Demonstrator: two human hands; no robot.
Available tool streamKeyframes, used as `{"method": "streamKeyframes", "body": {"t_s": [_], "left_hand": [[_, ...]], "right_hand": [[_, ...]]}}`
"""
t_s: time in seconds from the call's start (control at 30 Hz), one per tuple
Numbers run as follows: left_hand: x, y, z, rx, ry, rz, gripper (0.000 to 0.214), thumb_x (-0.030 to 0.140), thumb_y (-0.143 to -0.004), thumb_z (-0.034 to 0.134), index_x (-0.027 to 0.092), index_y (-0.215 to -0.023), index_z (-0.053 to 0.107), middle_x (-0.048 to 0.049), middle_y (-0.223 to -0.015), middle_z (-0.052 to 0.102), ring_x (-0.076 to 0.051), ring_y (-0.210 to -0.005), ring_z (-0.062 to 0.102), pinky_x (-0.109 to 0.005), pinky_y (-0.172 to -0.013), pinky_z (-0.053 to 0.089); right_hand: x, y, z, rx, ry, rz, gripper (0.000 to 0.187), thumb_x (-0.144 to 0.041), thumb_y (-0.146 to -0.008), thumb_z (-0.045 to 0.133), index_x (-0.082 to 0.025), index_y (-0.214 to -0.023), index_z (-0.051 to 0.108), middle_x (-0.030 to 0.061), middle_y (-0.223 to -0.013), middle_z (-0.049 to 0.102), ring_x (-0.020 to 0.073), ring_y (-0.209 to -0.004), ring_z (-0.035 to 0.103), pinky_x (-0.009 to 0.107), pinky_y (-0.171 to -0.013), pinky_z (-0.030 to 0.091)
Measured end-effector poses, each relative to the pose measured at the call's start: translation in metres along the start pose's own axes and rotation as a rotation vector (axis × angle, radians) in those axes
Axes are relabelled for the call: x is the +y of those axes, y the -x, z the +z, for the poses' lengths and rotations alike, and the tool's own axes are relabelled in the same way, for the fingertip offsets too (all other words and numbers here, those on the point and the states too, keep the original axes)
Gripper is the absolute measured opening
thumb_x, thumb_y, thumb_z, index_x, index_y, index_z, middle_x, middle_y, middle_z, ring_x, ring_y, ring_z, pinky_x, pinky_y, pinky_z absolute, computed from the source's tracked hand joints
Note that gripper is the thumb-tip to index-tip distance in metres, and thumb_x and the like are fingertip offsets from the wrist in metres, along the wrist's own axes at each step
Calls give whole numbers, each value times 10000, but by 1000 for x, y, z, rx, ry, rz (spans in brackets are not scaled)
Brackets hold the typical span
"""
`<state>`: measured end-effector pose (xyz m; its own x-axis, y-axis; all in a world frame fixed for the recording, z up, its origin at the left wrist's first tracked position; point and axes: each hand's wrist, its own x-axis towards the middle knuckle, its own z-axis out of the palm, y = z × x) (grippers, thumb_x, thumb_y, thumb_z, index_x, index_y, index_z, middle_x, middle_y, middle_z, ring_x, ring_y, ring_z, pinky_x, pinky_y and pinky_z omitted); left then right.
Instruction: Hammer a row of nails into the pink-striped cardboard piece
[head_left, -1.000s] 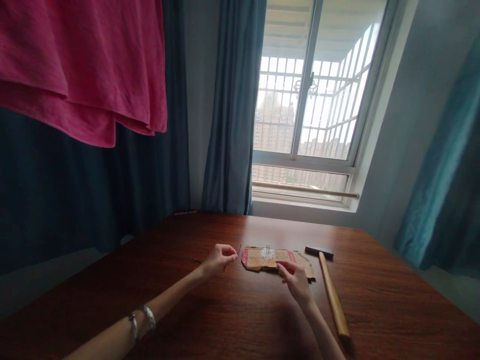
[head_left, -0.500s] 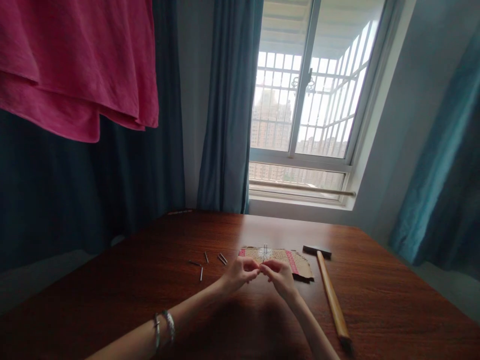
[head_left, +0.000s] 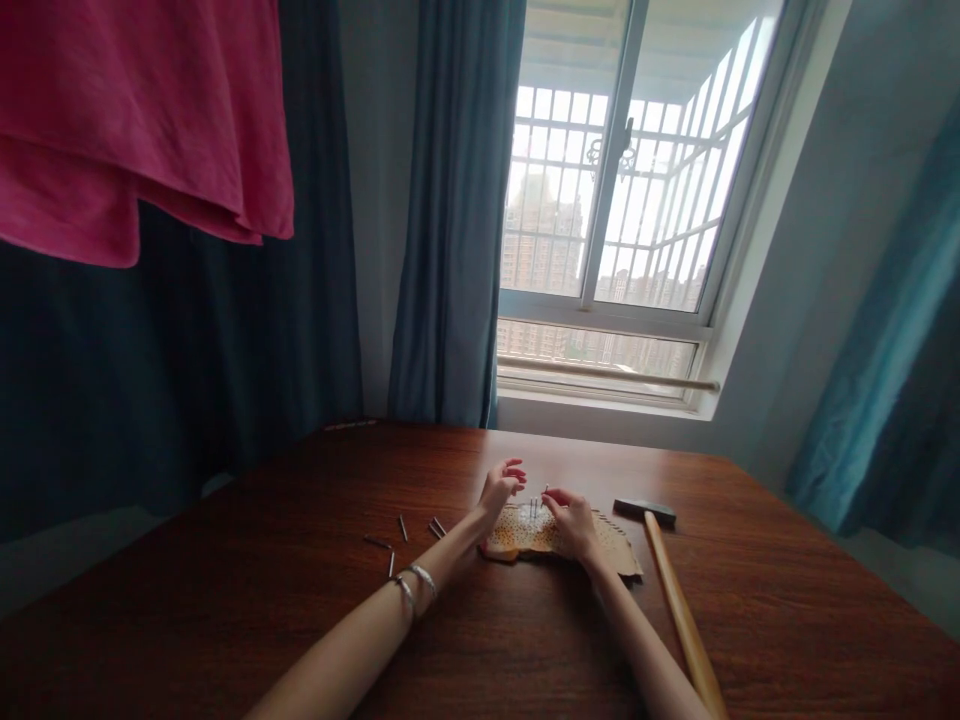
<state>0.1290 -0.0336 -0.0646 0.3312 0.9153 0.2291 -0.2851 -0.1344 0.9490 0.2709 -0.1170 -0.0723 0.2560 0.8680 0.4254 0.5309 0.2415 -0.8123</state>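
A flat tan piece with rows of small holes, perhaps cardboard (head_left: 525, 540), lies on the table in front of me. Two nails (head_left: 533, 507) stand upright near its far middle. Just to their right, my right hand (head_left: 573, 522) pinches another nail (head_left: 545, 494) close above the piece. My left hand (head_left: 501, 490) hovers over the piece's far left corner with its fingers apart and nothing in them. Two bracelets circle my left wrist. Several loose nails (head_left: 403, 528) lie left of my left forearm.
A hammer (head_left: 679, 610) with a wooden handle lies right of the piece, its dark head toward the window (head_left: 600, 200). The brown wooden table (head_left: 285, 600) reaches the curtains. A pink cloth (head_left: 150, 120) hangs at upper left.
My hands were together in front of the piece; now they are apart. The left has moved forward to the far left corner, and the right has carried a nail beside the two standing ones.
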Motion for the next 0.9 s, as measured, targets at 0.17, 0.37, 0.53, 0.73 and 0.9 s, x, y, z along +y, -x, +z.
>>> {"method": "streamKeyframes", "body": {"t_s": [0.17, 0.37, 0.53, 0.73, 0.9], "left_hand": [[-15, 3, 8, -19, 149, -73, 493, 83, -542, 438, 108, -1026, 531, -74, -842, 579, -157, -776, 574, -309, -746, 460], [-17, 7, 6, -164, 58, -76, 512, 102, -545, 473, 136, -1051, 547, -59, -858, 585, -165, -830, 559, -268, -713, 438], [-11, 8, 6, -284, -144, -44, 410, 158, -591, 515, 128, -995, 580, -42, -818, 606, -150, -730, 549, -251, -654, 417], [-12, 7, 3, -375, -426, 80, 225, 232, -645, 588, 128, -843, 614, -42, -824, 634, -178, -811, 581, -264, -730, 440], [-21, 7, 4, -363, -497, 113, 218, 296, -653, 635, 138, -800, 606, -27, -773, 632, -158, -737, 598, -241, -666, 460]], "right_hand": [[7, 2, 3, -21, 9, -23, 270, -359, -758, 524, -170, -822, 706, 78, -828, 717, 204, -755, 645, 289, -699, 478], [3, 8, 2, -31, 78, -67, 244, -326, -772, 504, -193, -797, 707, 51, -775, 712, 179, -699, 631, 261, -666, 469], [3, 10, 2, -47, 115, -107, 231, -305, -786, 495, -207, -823, 702, 31, -775, 699, 158, -696, 613, 245, -670, 450], [9, 10, 2, -48, 155, -126, 224, -284, -780, 497, -190, -794, 700, 43, -787, 665, 143, -688, 588, 235, -668, 444], [8, 12, 2, -47, 153, -128, 211, -254, -767, 501, -186, -727, 697, 46, -812, 648, 144, -710, 587, 232, -675, 445]]}}
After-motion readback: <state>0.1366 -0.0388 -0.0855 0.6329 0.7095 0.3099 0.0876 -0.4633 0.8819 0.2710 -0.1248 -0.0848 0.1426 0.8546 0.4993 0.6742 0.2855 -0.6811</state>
